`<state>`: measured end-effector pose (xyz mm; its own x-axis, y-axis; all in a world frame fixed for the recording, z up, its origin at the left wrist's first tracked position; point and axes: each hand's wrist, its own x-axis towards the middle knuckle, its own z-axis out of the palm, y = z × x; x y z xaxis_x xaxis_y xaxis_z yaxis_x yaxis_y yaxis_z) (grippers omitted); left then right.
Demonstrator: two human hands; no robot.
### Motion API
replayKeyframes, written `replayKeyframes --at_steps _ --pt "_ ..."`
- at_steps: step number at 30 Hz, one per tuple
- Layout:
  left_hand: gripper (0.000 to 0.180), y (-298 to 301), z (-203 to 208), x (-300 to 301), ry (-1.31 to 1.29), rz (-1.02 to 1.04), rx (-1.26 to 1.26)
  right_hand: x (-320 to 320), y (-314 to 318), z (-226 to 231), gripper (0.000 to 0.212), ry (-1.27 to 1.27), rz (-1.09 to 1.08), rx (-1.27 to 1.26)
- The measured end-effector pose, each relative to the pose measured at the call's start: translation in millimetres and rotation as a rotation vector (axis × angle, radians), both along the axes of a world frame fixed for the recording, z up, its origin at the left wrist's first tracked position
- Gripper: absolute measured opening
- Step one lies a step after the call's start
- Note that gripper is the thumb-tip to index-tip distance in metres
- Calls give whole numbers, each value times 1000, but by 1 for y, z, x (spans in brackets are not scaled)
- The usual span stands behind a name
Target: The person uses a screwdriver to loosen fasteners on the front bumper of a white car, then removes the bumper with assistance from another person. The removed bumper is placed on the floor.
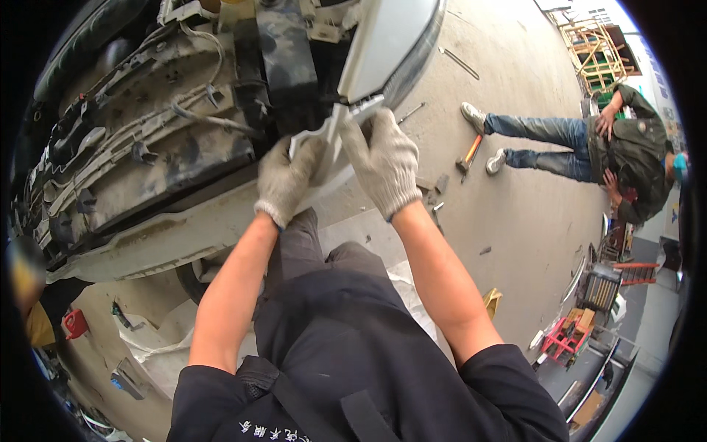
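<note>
Both my hands wear grey-white knitted gloves and grip a pale silver body piece (333, 134) at the front corner of a vehicle. My left hand (286, 179) has its fingers closed round the piece's left side, while my right hand (386, 160) pinches it by the upper right edge. Just beyond my right fingertips is the lower end of a light-coloured fender (387, 48). The stripped, dusty vehicle front (155, 158) fills the left, with cables and brackets exposed. Below it runs a long pale panel (166, 239). My gloves hide part of the held piece.
A person (574, 144) stands on the right, feet near a hammer (469, 156) with an orange handle. Thin metal rods and small dark pieces lie on the concrete floor (508, 236). A red container (74, 324) sits lower left. Pale sheeting (158, 346) covers floor beneath me.
</note>
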<state>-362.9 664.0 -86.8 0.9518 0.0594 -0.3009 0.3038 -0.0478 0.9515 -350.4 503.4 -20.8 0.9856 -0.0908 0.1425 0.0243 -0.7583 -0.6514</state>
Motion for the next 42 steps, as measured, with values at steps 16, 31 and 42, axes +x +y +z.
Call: replayKeyframes --at_steps 16,31,42 --pt "58 12 49 11 -411 -173 526 -7 -10 -17 54 13 -13 185" --pt "58 -46 133 105 50 -422 728 12 -26 -1 55 237 5 265" --pt "46 -31 117 121 5 -492 443 31 -40 21 37 345 261 73"
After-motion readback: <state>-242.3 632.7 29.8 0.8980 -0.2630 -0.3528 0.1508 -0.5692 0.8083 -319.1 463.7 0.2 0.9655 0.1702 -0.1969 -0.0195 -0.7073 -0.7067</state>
